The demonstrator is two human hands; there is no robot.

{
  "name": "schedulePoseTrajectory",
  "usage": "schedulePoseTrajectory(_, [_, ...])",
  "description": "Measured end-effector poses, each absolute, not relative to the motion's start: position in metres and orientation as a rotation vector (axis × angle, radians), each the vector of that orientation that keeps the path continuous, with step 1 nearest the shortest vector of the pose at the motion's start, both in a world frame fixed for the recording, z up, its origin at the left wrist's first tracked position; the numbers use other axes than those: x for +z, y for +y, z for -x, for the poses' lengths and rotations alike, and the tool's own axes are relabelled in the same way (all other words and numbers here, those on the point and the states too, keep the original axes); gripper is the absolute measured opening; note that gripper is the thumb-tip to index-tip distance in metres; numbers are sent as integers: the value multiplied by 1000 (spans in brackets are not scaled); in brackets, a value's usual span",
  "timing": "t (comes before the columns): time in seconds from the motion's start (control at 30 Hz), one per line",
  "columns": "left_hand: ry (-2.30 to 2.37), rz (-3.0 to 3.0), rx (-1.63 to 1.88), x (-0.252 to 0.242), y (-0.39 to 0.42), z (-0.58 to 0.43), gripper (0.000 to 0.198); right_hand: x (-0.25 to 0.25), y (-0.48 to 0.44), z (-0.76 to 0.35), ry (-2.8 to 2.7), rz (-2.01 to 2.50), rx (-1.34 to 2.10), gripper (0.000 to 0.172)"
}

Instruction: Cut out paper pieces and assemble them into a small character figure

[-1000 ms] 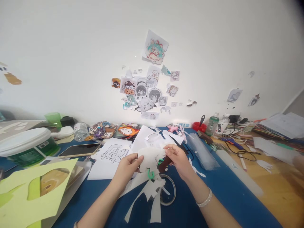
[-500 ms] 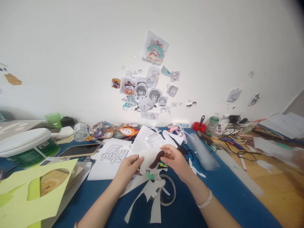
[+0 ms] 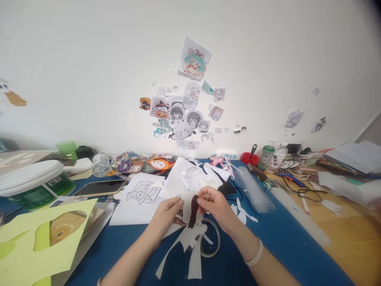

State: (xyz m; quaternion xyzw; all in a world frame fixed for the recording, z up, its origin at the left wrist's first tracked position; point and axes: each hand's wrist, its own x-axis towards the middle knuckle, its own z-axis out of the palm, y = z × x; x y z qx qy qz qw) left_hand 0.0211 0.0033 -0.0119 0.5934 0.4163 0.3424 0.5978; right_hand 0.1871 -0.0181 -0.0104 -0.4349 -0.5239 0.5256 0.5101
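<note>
My left hand (image 3: 168, 213) pinches the left edge of a white cutout (image 3: 186, 203). Along the right side of that cutout runs a dark brown piece (image 3: 193, 210), gripped between the thumb and fingers of my right hand (image 3: 214, 204). Whether the brown piece is fixed to the white one I cannot tell. Below both hands lie cut grey-white scraps (image 3: 195, 260), partly over a roll of tape (image 3: 218, 240). A line drawing (image 3: 143, 193) on white paper rests beyond my left hand.
To the left are a phone (image 3: 99, 188), a white-lidded green tub (image 3: 35, 186) and a yellow sheet with cut holes (image 3: 68, 254). Clear plastic film (image 3: 253, 190), bottles (image 3: 266, 155) and a red bowl (image 3: 249, 158) sit to the right. Papers hang on the wall.
The white cutout has turned in my hands, so its brown piece now hangs more upright. Both hands have come slightly closer together and lower.
</note>
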Motion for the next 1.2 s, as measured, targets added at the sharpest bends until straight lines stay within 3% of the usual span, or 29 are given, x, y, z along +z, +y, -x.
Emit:
schedulePoseTrajectory(0.17, [938,-1375,768,-12,1,-25,34,-23,-12,-185,-1295,1057,1164,18])
schedulePoseTrajectory(0.37, [948,-1375,737,-20,4,-28,37,-29,-12,-185,-1518,1204,754,4])
schedulePoseTrajectory(0.5, [927,-1354,725,-26,6,-28,37,-26,-13,-186,-1510,1229,755,4])
schedulePoseTrajectory(0.73, [875,-1350,700,-32,9,-28,40,-24,-12,-185,-1360,1145,1072,15])
schedulePoseTrajectory(1.03, [848,-1388,703,-36,10,-29,42,-27,-11,-184,-1545,1241,566,2])
schedulePoseTrajectory(1.2, [766,-1419,683,-34,9,-29,43,-25,-12,-184,-1590,1147,524,5])
